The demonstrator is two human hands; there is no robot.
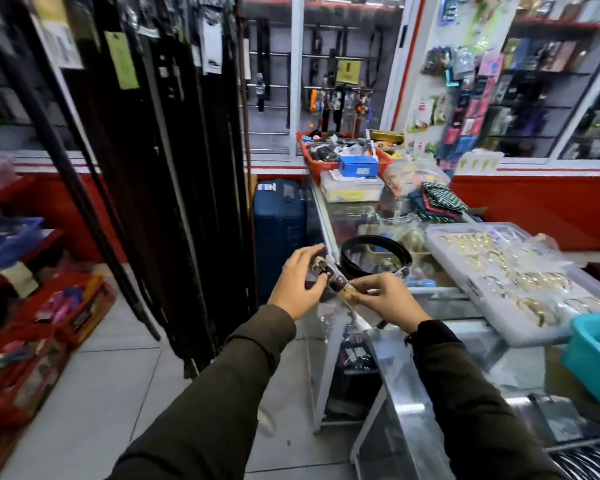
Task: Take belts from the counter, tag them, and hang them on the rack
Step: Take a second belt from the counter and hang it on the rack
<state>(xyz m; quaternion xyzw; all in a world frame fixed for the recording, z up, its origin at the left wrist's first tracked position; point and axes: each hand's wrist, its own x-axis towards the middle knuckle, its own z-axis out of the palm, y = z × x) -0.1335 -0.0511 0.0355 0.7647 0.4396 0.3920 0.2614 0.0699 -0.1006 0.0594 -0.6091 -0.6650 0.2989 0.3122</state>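
Observation:
My left hand and my right hand meet over the near corner of the glass counter. Between them they hold the buckle end of a dark belt with a small tan tag at the right fingertips. The rest of that belt is hidden behind my hands. A second black belt lies coiled on the counter just beyond my hands. The rack of many hanging dark belts, some with paper tags, stands to my left.
A clear box of gold rings and a teal bin sit on the counter at right. Red baskets and boxes crowd the counter's far end. A blue suitcase stands on the floor beside the counter; red bins line the left.

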